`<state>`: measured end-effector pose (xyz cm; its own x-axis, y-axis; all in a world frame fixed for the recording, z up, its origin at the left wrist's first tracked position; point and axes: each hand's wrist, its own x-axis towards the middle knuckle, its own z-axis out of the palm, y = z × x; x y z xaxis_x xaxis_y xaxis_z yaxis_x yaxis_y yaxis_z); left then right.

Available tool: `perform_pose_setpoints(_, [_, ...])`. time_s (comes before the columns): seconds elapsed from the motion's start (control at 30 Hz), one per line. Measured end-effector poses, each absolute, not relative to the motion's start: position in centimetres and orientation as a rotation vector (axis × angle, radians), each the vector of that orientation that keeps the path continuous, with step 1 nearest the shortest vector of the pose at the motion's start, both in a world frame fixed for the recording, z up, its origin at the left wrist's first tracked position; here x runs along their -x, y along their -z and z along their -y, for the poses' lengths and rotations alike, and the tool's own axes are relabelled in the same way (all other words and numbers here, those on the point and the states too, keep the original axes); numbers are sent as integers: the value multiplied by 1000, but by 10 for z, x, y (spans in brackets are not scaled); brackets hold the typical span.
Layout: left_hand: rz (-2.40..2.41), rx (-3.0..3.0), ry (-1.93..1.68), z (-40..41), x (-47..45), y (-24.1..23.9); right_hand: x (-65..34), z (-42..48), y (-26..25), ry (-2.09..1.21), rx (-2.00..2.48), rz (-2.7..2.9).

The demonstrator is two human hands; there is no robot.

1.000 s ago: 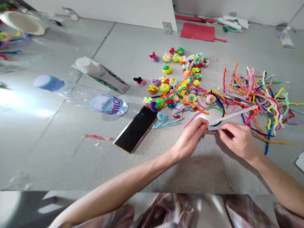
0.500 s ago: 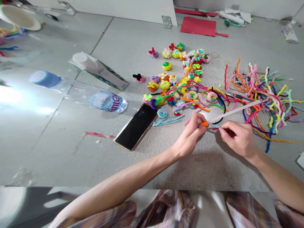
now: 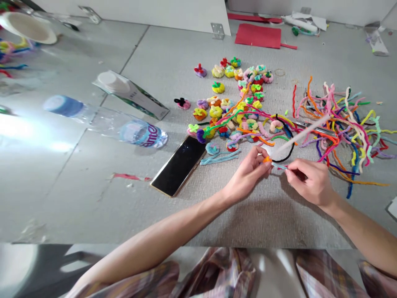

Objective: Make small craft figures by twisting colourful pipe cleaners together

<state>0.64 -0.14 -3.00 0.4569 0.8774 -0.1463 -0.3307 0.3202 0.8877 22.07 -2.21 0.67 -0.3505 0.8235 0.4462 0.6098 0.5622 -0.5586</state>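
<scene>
My left hand (image 3: 248, 176) pinches a small orange pipe-cleaner coil (image 3: 267, 159) wound on a white stick (image 3: 299, 136) that slants up to the right. My right hand (image 3: 307, 182) is closed in a pinch on a light blue pipe cleaner (image 3: 279, 166) that runs to the coil. Both hands hover just above the grey table (image 3: 155, 62). Behind them lie several finished pipe-cleaner flowers (image 3: 235, 99). A heap of loose coloured pipe cleaners (image 3: 344, 120) spreads to the right.
A black phone (image 3: 179, 164) lies left of my hands, with a water bottle (image 3: 105, 122) on its side and a carton (image 3: 132, 94) beyond. Red paper (image 3: 258, 36) sits at the far edge. A white bowl (image 3: 29, 28) is at the top left.
The white stick's far end has swung upward. The orange coil at my left fingertips has come into plain view. Both hands stay in nearly the same place.
</scene>
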Motion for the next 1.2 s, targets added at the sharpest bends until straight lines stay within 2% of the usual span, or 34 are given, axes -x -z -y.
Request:
perform_pose_setpoints(0.47, [-602, -684, -891, -1, -6, 25, -223, 21, -4, -363, 1102, 2071])
perform_pose_setpoints(0.93, [-618, -757, -839, -1, -4, 24, -223, 21, -3, -378, 1089, 2060])
perform_pose_setpoints(1.1, [-650, -922, -768, -2, -3, 24, -227, 22, -3, -510, 1030, 1997])
perform_pose_setpoints(1.2, [-707, -1159, -651, -2, -1, 17, -228, 22, -5, -480, 972, 2042])
